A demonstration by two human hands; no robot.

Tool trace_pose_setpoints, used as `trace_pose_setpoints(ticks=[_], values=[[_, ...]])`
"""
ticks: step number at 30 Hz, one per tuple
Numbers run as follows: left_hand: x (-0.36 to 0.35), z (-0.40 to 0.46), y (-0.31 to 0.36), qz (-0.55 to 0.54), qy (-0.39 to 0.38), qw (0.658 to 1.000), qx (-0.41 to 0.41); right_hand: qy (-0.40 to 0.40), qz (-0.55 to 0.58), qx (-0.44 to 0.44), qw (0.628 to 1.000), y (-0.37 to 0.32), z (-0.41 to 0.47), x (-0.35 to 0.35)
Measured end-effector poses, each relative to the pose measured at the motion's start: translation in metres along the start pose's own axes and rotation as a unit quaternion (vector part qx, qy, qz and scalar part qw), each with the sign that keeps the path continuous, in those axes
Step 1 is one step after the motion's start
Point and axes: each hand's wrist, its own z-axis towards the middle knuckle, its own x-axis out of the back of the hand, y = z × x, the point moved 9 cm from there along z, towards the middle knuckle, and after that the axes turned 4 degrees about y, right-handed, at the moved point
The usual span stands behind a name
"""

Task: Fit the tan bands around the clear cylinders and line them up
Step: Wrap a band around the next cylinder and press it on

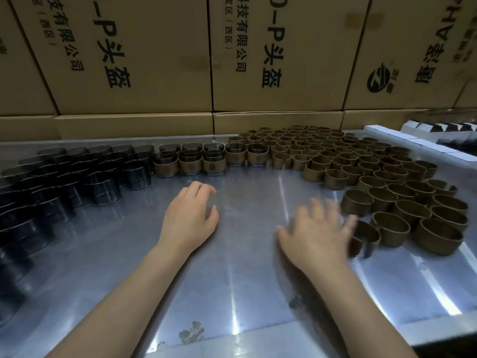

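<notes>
A: Surroundings, top of frame: a wall of cardboard boxes (160, 60), matte brown with black printed characters, stacked flush behind the table (232, 293). Upper right: a row of small white cartons (413, 143), partly cut off by the edge.

B: Table surface?

A: Bare sheet metal, glossy, streaked with light reflections, with a few dull stains near the bottom centre.

B: Task items?

A: Clear cylinders (77, 182): short transparent tubes that read dark here, standing upright and packed together across the left of the frame. Tan bands (374, 177): open split rings, matte, standing on edge, massed across the centre right and right. Between the two groups, at upper centre, a row of banded cylinders (211, 161), each with a tan wrap around its lower part and a round mark facing forward.

B: Hands?

A: Left hand (189, 215) at centre, palm down, fingers loosely bent, holding nothing, with bare metal in front of it. Right hand (320, 228) at centre right, motion-blurred, fingers spread; its fingertips are at the nearest band (366, 240), which shows its split gap. Contact cannot be judged through the blur.

B: Obstructions?

A: Neighbouring bands crowd close around that ring on its right.
</notes>
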Motion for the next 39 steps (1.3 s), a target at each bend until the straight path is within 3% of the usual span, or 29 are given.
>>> trace_pose_setpoints(ticks=[4, 8, 12, 22, 28, 34, 39], values=[[-0.004, 0.004, -0.010, -0.016, -0.002, 0.999, 0.028, 0.077, 0.034, -0.146, 0.986, 0.087, -0.019, 0.030], [-0.008, 0.007, -0.013, -0.027, -0.006, 0.999, 0.033, -0.025, 0.094, -0.204, 0.974, 0.139, -0.005, 0.015], [-0.013, 0.010, -0.013, -0.031, -0.017, 0.999, 0.032, -0.062, 0.095, -0.135, 0.984, 0.128, 0.025, -0.001], [-0.015, 0.010, -0.010, -0.041, -0.029, 0.999, 0.020, 0.009, 0.176, 0.005, 0.984, 0.075, 0.067, -0.011], [-0.014, 0.009, -0.011, -0.050, -0.028, 0.998, 0.023, 0.146, 0.213, -0.024, 0.966, 0.087, 0.063, 0.011], [-0.013, 0.008, -0.011, -0.052, -0.031, 0.998, 0.024, 0.064, 0.226, -0.004, 0.972, 0.072, 0.061, -0.008], [-0.008, 0.007, -0.019, -0.044, -0.019, 0.998, 0.043, 0.174, 0.187, 0.048, 0.966, 0.055, 0.051, 0.018]])
